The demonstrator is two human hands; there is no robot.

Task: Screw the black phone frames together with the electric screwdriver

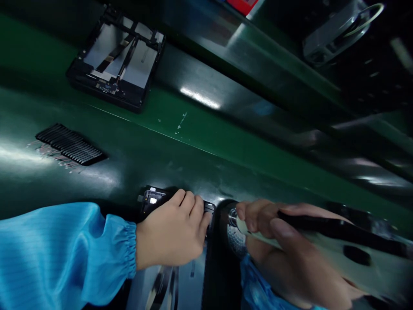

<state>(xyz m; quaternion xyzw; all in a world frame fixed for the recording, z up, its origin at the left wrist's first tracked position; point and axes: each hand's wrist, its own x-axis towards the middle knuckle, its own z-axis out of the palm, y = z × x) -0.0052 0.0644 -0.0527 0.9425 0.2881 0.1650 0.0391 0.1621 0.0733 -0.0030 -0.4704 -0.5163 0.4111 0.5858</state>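
Observation:
My left hand (174,230) lies over the upper part of an opened tablet (196,269), fingers bent together and pressing on it. The tablet's pale inner plate and dark ribbon cables show below my wrist. My palm hides what is under it. My right hand (300,249) is wrapped around a pale green and black electric screwdriver (332,247), held slantwise just right of the tablet. Its metal nose points left and appears apart from the tablet. Motion smears this hand and the tool's rear end.
A second opened tablet (129,64) lies farther back on the green bench (226,146). A row of small black parts with thin wires (69,144) sits at left. Behind are a metal ledge (206,82), a red object (243,5) and a grey box-shaped device (335,34).

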